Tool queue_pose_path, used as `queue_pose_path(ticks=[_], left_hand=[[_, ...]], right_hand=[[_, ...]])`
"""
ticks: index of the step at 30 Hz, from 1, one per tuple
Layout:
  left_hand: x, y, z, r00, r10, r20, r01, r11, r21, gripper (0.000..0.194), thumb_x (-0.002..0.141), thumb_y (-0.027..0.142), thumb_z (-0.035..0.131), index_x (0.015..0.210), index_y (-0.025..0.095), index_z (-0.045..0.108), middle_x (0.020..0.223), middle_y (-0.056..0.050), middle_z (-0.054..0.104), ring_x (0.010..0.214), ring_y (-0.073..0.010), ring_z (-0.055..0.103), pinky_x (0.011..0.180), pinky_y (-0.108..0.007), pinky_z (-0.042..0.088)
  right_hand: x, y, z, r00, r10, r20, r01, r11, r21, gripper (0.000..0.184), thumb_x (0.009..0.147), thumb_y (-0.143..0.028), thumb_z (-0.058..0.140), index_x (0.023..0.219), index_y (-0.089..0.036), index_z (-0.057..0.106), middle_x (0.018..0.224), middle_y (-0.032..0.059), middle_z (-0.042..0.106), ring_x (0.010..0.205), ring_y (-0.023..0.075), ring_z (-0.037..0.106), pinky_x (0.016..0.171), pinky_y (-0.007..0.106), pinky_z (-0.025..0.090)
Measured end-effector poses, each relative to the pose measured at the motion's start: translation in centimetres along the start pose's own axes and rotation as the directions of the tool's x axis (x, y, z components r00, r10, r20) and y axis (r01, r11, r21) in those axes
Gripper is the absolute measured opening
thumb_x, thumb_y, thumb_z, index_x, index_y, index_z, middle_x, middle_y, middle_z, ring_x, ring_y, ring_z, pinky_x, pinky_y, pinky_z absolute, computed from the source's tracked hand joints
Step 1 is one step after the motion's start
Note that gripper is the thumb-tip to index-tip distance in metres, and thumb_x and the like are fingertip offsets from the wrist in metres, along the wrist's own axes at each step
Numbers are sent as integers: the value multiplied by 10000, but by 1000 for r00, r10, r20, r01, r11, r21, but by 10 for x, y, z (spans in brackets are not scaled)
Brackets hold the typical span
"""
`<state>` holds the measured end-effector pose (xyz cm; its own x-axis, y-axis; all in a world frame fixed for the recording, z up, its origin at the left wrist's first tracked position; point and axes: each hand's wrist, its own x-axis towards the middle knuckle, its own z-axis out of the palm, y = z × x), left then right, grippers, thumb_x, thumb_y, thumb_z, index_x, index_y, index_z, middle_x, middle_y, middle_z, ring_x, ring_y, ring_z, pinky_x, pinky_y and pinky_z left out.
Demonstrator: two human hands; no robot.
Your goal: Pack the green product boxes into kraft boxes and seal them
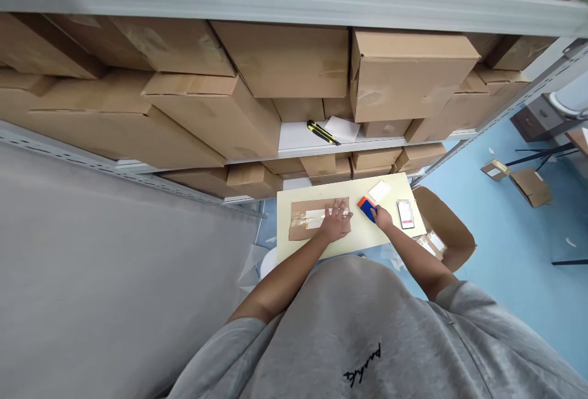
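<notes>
A flat brown cardboard parcel [297,227] lies on the pale yellow tabletop [362,236], with clear tape and a white label [315,219] on its top. Spread across the parcel's right part, my left hand [336,224] rests flat, fingers apart. My right hand [382,217] is closed around the lower end of a blue-and-orange handheld tool [367,206], just right of the parcel; its exact kind is unclear. Beyond this hand lie a small white paper [379,190] and, further right, a phone [405,214] with its screen lit.
Shelves packed with cardboard boxes [294,62] rise in front. A black-and-yellow utility knife [323,132] and a white sheet [342,129] lie on one shelf. Right of the table stands an open carton [452,233] with parcels inside. Cardboard pieces [530,186] lie on the blue floor.
</notes>
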<state>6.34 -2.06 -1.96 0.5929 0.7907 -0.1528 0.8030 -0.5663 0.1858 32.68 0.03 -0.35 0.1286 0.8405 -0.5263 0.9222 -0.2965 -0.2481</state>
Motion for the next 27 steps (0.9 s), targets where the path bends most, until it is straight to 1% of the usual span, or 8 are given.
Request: queue_pose_path(ticks=[8, 11, 13, 14, 16, 19, 24, 27], left_hand=[[11, 15, 7, 1000, 21, -24, -20, 1000, 21, 710, 867, 521, 860, 1493, 232, 692, 1866, -184, 165, 1702, -558, 74, 1306, -818, 97], [-2, 8, 9, 995, -8, -99, 0, 997, -78, 816, 978, 649, 695, 1659, 226, 543, 1868, -187, 151, 1727, -484, 43, 1354, -737, 89], [-17, -5, 10, 969, -154, -194, 122, 978, -169, 828, 1064, 646, 530, 1761, 229, 371, 1877, -173, 116, 1742, -422, -4, 1372, -692, 79], [-27, -13, 12, 930, -278, -241, 226, 948, -223, 832, 1087, 635, 467, 1788, 219, 297, 1879, -174, 92, 1743, -411, -36, 1370, -697, 68], [-46, -31, 14, 786, -551, -282, 454, 823, -341, 904, 1086, 653, 424, 1806, 160, 192, 1872, -219, 53, 1734, -444, -73, 1352, -738, 56], [-70, -54, 17, 609, -770, -190, 638, 618, -460, 1054, 1031, 728, 480, 1785, 58, 175, 1838, -321, 102, 1714, -514, 83, 1338, -718, 191], [-83, -82, 16, 502, -864, 37, 723, 395, -567, 1176, 878, 772, 712, 1730, 70, 305, 1661, -338, 503, 1449, -476, 609, 1128, -555, 545], [-86, -98, 17, 469, -864, 184, 736, 267, -623, 850, 880, 732, 742, 1495, 161, 602, 1397, -239, 751, 1282, -416, 735, 1021, -483, 591]], right_hand=[[-5, 12, 41, 999, -14, -41, 16, 998, 54, 442, 1069, -240, 482, 1440, -78, 659, 1490, 244, 660, 1393, 347, 614, 1067, 408, 524], [-4, 15, 53, 1000, -12, -17, 13, 998, 67, 456, 1045, -239, 509, 1452, -104, 664, 1511, 229, 645, 1398, 337, 612, 1060, 409, 544], [-3, 15, 59, 1000, -19, 8, 18, 997, 79, 458, 1036, -271, 560, 1461, -140, 668, 1494, 206, 661, 1382, 321, 625, 1044, 394, 551], [-3, 15, 62, 999, -25, 20, 23, 996, 86, 464, 1028, -280, 588, 1467, -153, 668, 1486, 200, 669, 1385, 318, 624, 1043, 390, 549], [-3, 15, 65, 999, -18, 44, 14, 996, 92, 475, 1015, -262, 621, 1481, -180, 668, 1510, 200, 659, 1408, 320, 614, 1056, 388, 539], [-6, 14, 66, 997, 8, 83, -15, 996, 85, 515, 1003, -185, 607, 1515, -214, 657, 1609, 201, 596, 1448, 328, 597, 1094, 401, 524], [-20, 4, 60, 1000, -7, 27, 5, 998, 63, 546, 1008, -181, 579, 1552, -184, 632, 1626, 198, 583, 1542, 362, 500, 1190, 424, 461], [-30, -19, 58, 987, -74, -139, 89, 991, 103, 496, 1101, -308, 457, 1550, -201, 637, 1611, 167, 601, 1525, 351, 511, 1239, 416, 415]])
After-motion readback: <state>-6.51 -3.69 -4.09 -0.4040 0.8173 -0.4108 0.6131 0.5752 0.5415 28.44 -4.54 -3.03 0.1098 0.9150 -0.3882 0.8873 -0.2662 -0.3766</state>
